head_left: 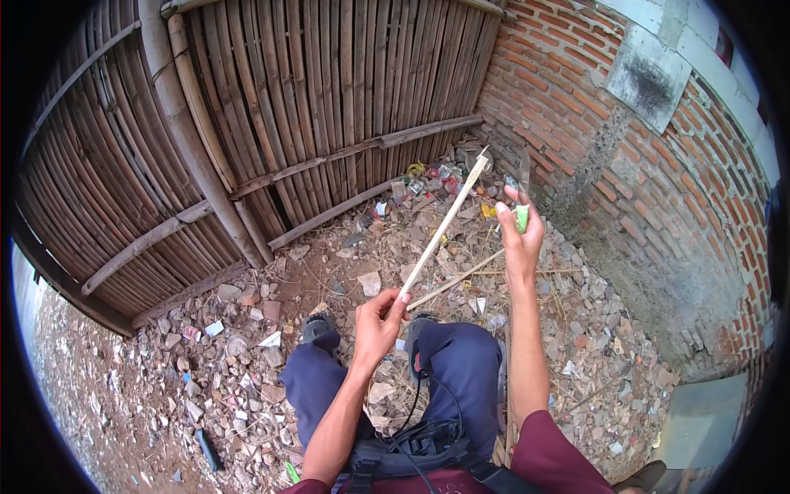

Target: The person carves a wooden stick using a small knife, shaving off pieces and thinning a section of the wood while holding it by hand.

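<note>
My left hand [378, 326] is closed round the lower end of a long pale stick [444, 227], which looks like split bamboo or wood. The stick slants up and away to the right, and its far tip looks splintered. In my right hand [522, 244] is a knife with a green handle [522, 217]; its blade [525, 171] points up and away from me. The blade is to the right of the stick's far end, apart from it. Another thin pale stick [457, 278] lies on the ground beyond my left hand.
A bamboo fence [329, 82] stands ahead and left, meeting a brick wall [576, 99] on the right. Stones and litter [247, 354] cover the ground round my bent legs [453, 362]. A dark elongated object [208, 450] lies lower left; a grey sheet [704, 424] is at lower right.
</note>
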The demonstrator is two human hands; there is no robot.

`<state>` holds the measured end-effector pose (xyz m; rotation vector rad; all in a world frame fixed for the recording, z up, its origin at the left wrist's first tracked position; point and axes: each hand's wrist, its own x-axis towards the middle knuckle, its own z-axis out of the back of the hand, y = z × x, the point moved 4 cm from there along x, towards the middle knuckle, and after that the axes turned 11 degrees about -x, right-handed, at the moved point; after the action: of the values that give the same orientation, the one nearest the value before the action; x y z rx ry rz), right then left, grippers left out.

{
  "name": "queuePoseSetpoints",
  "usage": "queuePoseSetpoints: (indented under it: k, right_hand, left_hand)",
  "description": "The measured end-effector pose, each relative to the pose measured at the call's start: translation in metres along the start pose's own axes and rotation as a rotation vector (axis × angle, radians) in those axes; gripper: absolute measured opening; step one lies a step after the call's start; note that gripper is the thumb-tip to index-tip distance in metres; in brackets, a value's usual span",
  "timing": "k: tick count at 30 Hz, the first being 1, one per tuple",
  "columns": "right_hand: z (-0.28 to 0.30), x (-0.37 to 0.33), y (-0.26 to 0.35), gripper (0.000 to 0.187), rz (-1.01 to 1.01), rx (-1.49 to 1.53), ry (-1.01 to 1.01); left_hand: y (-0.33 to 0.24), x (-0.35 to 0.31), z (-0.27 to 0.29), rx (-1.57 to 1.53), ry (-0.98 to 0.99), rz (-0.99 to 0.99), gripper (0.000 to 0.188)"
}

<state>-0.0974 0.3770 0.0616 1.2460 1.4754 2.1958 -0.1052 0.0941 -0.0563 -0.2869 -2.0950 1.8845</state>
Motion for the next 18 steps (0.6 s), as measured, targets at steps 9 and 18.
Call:
queuePoseSetpoints:
  k: [9,18]
  right_hand:
    - [-0.033,0.056,0.058,0.024,0.244,-0.455,-0.110]
    - [-0.037,0.079,0.043,0.015,0.210,-0.095,0.003]
  left_hand:
    - [0.003,0.002,-0.011,0.034,0.000,-0.044,0.022]
    - [0.004,0.001,-0.010,0.027,0.010,-0.041,0.022]
